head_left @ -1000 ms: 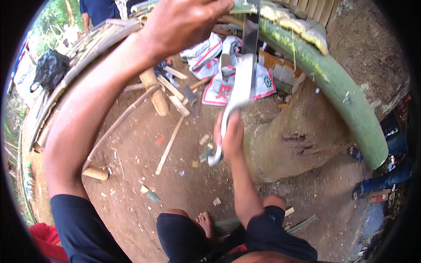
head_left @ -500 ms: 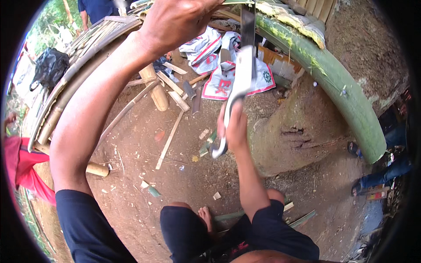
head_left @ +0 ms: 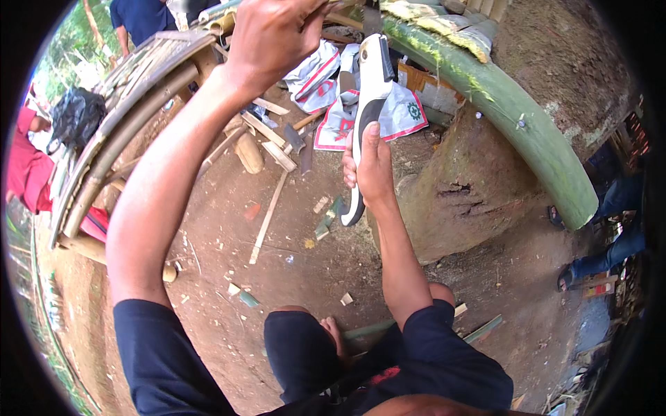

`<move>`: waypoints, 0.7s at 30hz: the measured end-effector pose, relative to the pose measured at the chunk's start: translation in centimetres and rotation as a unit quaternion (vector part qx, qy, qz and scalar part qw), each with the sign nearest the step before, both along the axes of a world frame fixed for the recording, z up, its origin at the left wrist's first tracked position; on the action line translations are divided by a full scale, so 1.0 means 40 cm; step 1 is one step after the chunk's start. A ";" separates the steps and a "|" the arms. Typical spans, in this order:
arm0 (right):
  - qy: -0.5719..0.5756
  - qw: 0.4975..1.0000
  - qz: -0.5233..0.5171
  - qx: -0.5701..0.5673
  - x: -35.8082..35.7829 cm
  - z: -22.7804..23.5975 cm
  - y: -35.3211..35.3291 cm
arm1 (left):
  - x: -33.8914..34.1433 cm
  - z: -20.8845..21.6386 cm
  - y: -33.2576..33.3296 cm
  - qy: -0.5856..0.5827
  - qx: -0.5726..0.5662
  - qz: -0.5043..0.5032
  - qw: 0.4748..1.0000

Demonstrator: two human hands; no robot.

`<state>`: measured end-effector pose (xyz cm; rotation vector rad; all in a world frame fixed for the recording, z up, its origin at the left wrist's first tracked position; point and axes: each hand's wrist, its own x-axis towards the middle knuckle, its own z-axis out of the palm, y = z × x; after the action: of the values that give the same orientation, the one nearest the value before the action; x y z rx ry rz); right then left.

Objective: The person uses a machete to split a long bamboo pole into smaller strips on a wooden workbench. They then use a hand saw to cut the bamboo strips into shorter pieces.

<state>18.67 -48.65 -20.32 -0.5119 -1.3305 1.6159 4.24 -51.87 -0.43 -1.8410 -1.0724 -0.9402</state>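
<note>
The right hand (head_left: 373, 166) is wrapped tight around the curved white and black handle of a folding hand saw (head_left: 368, 104), thumb laid up along the grip; the saw points up and away, and its dark blade runs out of sight at the top edge of the view. The left hand (head_left: 274, 31) is raised high and closed on a thin bamboo strip (head_left: 347, 17) at the top of the view, close beside the saw blade; whether blade and strip touch cannot be told. A thick green bamboo pole (head_left: 513, 111) slants down to the right across a mound of earth (head_left: 451, 201). On the dirt floor (head_left: 229, 263) below lie split bamboo sticks (head_left: 267, 215), short bamboo offcuts (head_left: 246, 149) and white printed sacks (head_left: 326, 87). A curved frame of bent bamboo (head_left: 125, 132) stands at the left, with a person in red (head_left: 24, 173) beside it.
</note>
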 end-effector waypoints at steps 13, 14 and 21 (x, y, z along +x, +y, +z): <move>0.003 1.000 0.005 0.007 0.046 -0.024 -0.040 | -0.035 -0.019 0.044 0.035 0.081 -0.013 0.996; 0.000 1.000 0.015 -0.001 0.051 -0.026 -0.047 | -0.032 -0.019 0.043 0.033 0.080 -0.012 0.996; -0.023 0.999 0.032 0.000 0.043 -0.010 -0.013 | -0.033 -0.018 0.039 0.049 0.068 -0.004 0.996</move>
<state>20.38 -49.17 -20.71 -0.5148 -1.3940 1.6651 2.93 -50.30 -1.13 -1.7613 -0.9203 -0.8950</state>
